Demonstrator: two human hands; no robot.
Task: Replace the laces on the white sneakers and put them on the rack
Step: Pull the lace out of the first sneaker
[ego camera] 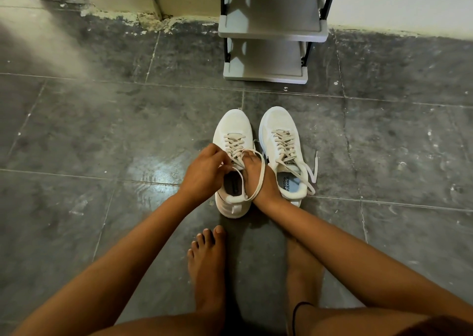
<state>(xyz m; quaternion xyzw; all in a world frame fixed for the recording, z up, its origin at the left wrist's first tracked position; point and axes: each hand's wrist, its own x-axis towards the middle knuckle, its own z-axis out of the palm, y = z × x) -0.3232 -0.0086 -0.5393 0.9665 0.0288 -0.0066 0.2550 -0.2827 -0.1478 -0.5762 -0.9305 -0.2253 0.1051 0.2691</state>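
Working at the throat of the left sneaker [231, 141], both hands meet over its top eyelets. The left hand [204, 172] comes in from the shoe's outer side with its fingers curled, pinching the lace [257, 179] close to where it leaves the eyelets; that seems to steady the strand at the point where it must be worked. The right hand [258, 177] sits against the inner side of the collar, fingers tucked down toward the tongue. A long loop of the lace runs over its back and wrist, which probably keeps the slack off the floor and out of the shoe's opening. I cannot tell whether its fingers actually grip the lace or only press on the shoe, since they are hidden.

The sneaker stands flat on the floor [89, 136] with its toe pointing away from the person, so the lacing faces up and both hands reach it evenly. Just beside it, nearly touching, stands the right sneaker [280, 136], laced up its front, with its loose ends trailing off to the right of the collar. Keeping the pair together likely makes it simple to handle them one after the other.

A bare foot [206, 264] rests on the tiles just behind the shoes. Farther out, straight ahead against the wall, stands the grey rack [266, 77], well apart from the shoes; its lower shelves in view hold nothing, so shelving is still to come.
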